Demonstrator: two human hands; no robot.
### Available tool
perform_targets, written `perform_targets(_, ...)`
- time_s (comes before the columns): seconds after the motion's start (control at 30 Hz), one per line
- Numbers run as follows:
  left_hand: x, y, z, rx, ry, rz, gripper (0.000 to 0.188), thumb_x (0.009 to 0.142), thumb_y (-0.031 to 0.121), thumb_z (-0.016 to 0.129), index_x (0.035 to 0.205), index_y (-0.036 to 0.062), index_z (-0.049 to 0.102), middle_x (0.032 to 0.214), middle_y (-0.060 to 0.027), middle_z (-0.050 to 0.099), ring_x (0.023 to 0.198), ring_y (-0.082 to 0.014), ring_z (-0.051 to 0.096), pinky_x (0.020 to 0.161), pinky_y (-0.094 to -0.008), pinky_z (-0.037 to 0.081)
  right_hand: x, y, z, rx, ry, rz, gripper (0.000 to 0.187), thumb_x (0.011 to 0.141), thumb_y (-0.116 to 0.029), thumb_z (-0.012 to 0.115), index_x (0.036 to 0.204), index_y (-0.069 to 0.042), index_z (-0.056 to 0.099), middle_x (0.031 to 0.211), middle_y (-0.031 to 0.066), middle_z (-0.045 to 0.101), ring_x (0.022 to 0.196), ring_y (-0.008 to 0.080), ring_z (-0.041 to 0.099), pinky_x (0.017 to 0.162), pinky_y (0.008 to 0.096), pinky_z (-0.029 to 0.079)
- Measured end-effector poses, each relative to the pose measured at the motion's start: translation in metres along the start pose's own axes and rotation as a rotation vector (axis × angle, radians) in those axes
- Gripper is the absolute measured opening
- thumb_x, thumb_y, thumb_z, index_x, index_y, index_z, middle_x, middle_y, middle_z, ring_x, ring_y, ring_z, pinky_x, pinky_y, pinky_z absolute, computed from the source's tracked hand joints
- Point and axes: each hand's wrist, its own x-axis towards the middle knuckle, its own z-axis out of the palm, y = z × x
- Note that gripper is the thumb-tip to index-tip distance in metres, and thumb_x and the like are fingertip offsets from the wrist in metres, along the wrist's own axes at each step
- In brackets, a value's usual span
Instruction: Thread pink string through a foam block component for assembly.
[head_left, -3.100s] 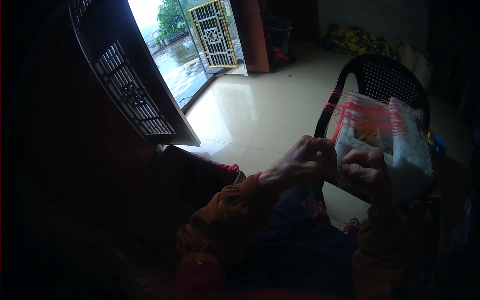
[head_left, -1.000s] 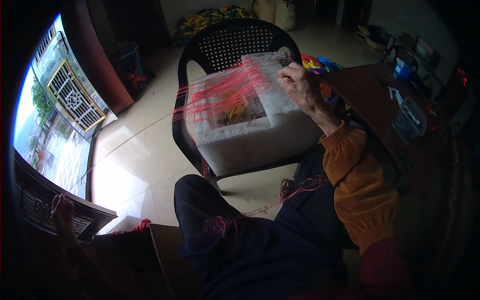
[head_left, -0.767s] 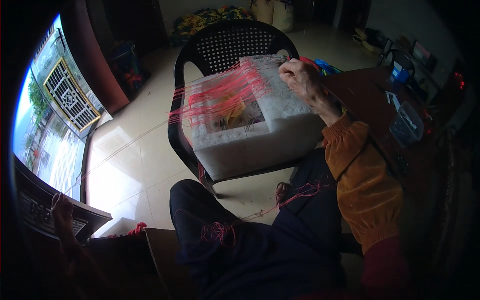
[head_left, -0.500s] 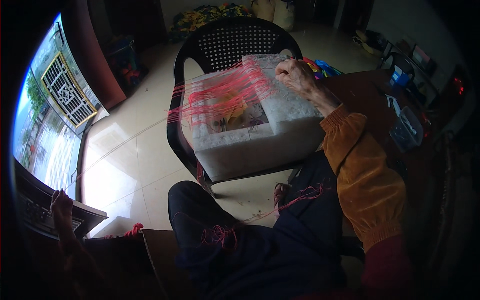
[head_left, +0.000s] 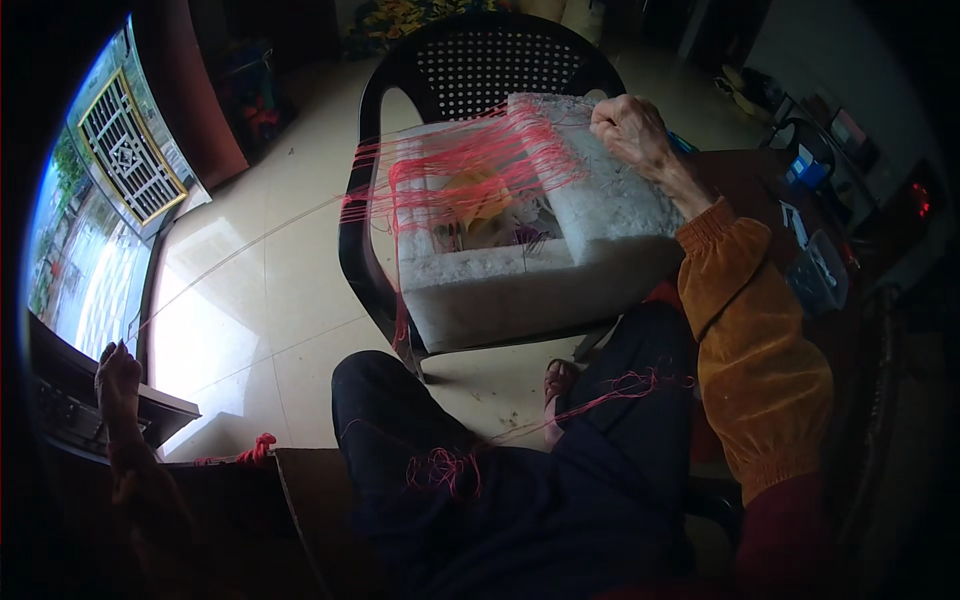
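A white foam box (head_left: 480,310) sits on a black plastic chair in front of me. Many red threads (head_left: 470,165) are stretched across its opening, from the left rim to the thick right rim. At the far left, my left hand (head_left: 118,385) is closed on a thin thread (head_left: 250,240) that runs taut up to the box's left side. My right hand (head_left: 632,132) is closed in a fist over the box's far right edge; what its fingers hold is hidden. Small items inside the box, including a yellowish piece (head_left: 478,197), show dimly beneath the threads.
A loose tangle of red thread (head_left: 445,470) lies on my lap. The black chair (head_left: 480,65) has a perforated back. To the right, a dark table (head_left: 740,180) bears a clear plastic container (head_left: 818,275) and a blue box (head_left: 805,168). Red cord (head_left: 258,450) lies at lower left.
The view has shifted a little, so the box appears farther right and higher. My right hand has moved slightly right along the box. Both hands stay closed, and the left-hand thread remains taut.
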Motion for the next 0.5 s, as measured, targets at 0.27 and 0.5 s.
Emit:
perform_targets(0.27, 0.033, -0.028, 0.012, -0.029, -0.048, -0.004, 0.017, 0.085, 0.013, 0.060, 0.101, 0.0083, 0.059, 0.083, -0.0003, 0.060, 0.071, -0.0096, 0.054, 0.063, -0.0219, 0.046, 0.005, -0.013, -0.012, -0.072, -0.245, 0.078, 0.013, 0.071, -0.002, 0.053, 0.060, 0.001, 0.048, 0.057, 0.0127, 0.048, 0.055, 0.0240, 0.052, 0.053, 0.0352, 0.041)
perform_targets(0.5, 0.072, -0.047, 0.009, 0.004, -0.039, 0.007, 0.019, 0.083, 0.014, 0.062, 0.101, 0.0075, 0.060, 0.082, -0.0005, 0.059, 0.070, -0.0089, 0.053, 0.062, -0.0211, 0.045, 0.008, -0.012, -0.004, -0.075, -0.210, 0.051, 0.014, 0.074, -0.006, 0.053, 0.066, 0.004, 0.054, 0.055, 0.0111, 0.049, 0.052, 0.0187, 0.048, 0.051, 0.0335, 0.038)
